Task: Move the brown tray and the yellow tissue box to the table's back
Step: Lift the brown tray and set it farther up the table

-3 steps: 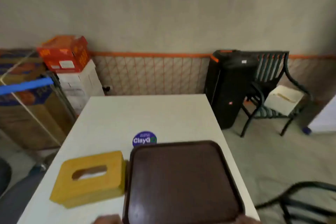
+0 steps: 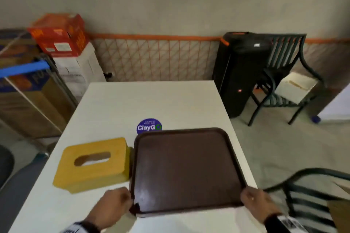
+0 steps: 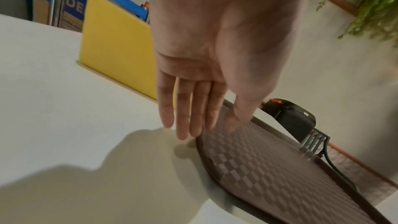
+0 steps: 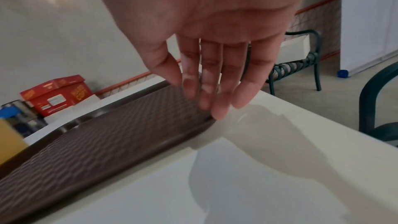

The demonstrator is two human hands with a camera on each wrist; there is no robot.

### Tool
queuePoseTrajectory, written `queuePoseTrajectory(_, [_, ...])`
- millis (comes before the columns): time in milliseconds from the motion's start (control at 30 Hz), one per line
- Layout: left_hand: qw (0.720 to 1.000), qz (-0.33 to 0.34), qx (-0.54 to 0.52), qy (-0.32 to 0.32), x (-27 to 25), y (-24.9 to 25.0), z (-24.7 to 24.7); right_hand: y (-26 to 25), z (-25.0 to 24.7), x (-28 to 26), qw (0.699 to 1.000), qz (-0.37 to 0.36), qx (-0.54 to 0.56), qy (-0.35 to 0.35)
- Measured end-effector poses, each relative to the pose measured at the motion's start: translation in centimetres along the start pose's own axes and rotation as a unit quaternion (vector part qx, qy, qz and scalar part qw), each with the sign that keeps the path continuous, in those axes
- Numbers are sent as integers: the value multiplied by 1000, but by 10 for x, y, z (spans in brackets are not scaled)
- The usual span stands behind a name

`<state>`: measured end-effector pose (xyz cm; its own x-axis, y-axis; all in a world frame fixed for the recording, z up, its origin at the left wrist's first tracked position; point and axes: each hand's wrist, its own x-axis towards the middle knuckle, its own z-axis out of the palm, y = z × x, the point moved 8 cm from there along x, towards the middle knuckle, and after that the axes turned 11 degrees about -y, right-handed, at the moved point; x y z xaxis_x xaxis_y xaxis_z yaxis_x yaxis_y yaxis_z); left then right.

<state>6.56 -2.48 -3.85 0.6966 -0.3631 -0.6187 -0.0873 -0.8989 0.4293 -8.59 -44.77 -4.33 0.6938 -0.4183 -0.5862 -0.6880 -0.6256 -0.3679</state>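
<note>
The brown tray (image 2: pixel 187 168) lies flat on the near right part of the white table (image 2: pixel 151 100). Close to its left edge stands the yellow tissue box (image 2: pixel 92 162). My left hand (image 2: pixel 113 202) is at the tray's near left corner. In the left wrist view its straight fingers (image 3: pixel 185 125) reach down beside the tray's rim (image 3: pixel 202 151), the thumb above the tray's surface. My right hand (image 2: pixel 255 202) is at the near right corner. Its straight fingertips (image 4: pixel 215 111) touch that corner of the tray (image 4: pixel 107 142).
A round blue sticker (image 2: pixel 149 126) sits on the table just behind the tray. Stacked boxes (image 2: pixel 58 34) stand off the table's back left. A black speaker (image 2: pixel 238 73) and a dark chair (image 2: pixel 284 73) stand to the right, another chair (image 2: pixel 312 195) at the near right.
The view has tilted down, so both hands now show fully at the tray's near corners. The tray and the tissue box have not visibly shifted on the table.
</note>
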Motion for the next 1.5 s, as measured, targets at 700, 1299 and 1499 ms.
queuePoseTrajectory(700, [943,-50,-328,21,10,36,-22,-5,-76,51,994,17,101,41])
queuePoseTrajectory(1299, [921,-2,-376,104,139,107,-217,-113,-205,209,949,-47,304,75])
queuePoseTrajectory(1499, [920,-22,-375,110,196,95,-245,-151,-205,267,941,-36,330,72])
